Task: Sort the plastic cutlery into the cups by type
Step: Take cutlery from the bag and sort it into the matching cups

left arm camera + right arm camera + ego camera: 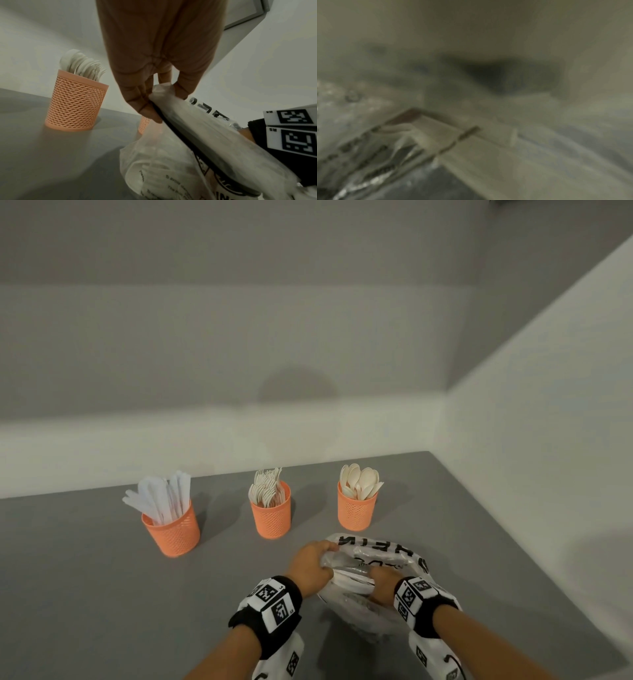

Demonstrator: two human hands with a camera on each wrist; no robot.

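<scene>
bare grey table (85, 594) left, three cups (270, 513) ahead, wall (548, 422) right

Both hands low and close, left hand (313, 565) fingers pinched, right hand (383, 583) curled — forearms outstretched

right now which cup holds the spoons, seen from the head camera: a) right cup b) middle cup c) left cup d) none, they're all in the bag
a: rounded spoon bowls stick out of the right cup, above the plastic bag.
</scene>
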